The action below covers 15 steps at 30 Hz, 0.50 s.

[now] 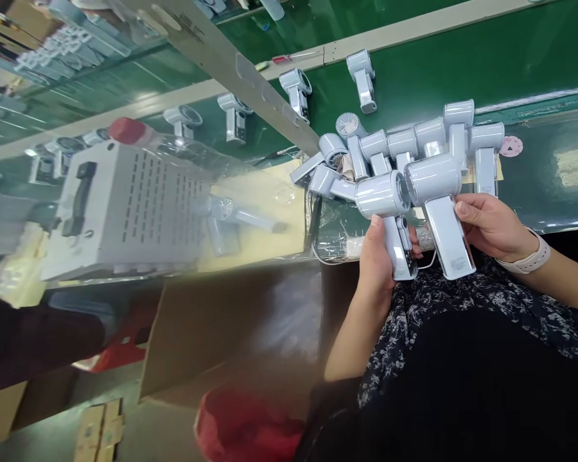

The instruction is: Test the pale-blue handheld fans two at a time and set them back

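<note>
My left hand (378,260) is closed round the handle of a white handheld fan (381,194), its thumb on the near side and fingertips showing behind. Beside it, my right hand (494,224) grips a second white handheld fan (434,179) by its silvery handle, thumb along the edge. The two fan heads sit side by side, touching or nearly so, above the near table edge. Just beyond them, several similar fans (402,141) lie in a cluster on the table. A watch with a pale strap is on my right wrist.
To the left stands a grey vented metal box (139,205) with a black handle; a red-capped bottle (130,131) is behind it. More fans (361,80) rest on the green surface (424,58) beyond. A slanted metal post (250,77) crosses the view. Below is an open cardboard box (231,321).
</note>
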### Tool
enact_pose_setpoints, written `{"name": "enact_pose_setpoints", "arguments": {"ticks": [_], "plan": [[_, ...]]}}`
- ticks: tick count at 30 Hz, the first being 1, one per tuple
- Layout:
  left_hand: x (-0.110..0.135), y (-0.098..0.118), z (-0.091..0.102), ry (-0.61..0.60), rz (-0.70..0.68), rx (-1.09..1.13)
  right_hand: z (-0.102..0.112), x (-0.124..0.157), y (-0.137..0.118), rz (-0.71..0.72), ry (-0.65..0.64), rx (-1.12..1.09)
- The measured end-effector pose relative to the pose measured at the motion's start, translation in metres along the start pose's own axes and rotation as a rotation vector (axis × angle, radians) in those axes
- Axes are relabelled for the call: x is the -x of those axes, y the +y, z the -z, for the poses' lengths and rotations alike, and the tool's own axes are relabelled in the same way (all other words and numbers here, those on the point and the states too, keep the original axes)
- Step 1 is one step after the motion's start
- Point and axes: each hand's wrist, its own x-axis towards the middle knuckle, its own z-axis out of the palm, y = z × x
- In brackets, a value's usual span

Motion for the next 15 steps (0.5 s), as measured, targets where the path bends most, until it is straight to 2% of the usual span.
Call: {"name": "enact_pose_setpoints", "arguments": {"ticks": [4, 9, 13, 15], "plan": [[-0.004, -0.003, 0.0, 0.037, -0.02, -0.037, 0.001, 0.001, 0.0, -0.004, -0.024, -0.009], [-0.009, -0.006, 0.001, 0.045, -0.01, -0.01, 0.006, -0.001, 0.001, -0.036, 0.041, 0.022], [-0.006, -0.004, -0.005, 0.088, 0.036, 0.007, 0.011, -0.002, 0.003, -0.081, 0.071, 0.044], [-0.003, 0.0, -0.009, 0.072, 0.094, 0.019, 0.013, -0.003, 0.005, -0.097, 0.083, 0.022]]}}
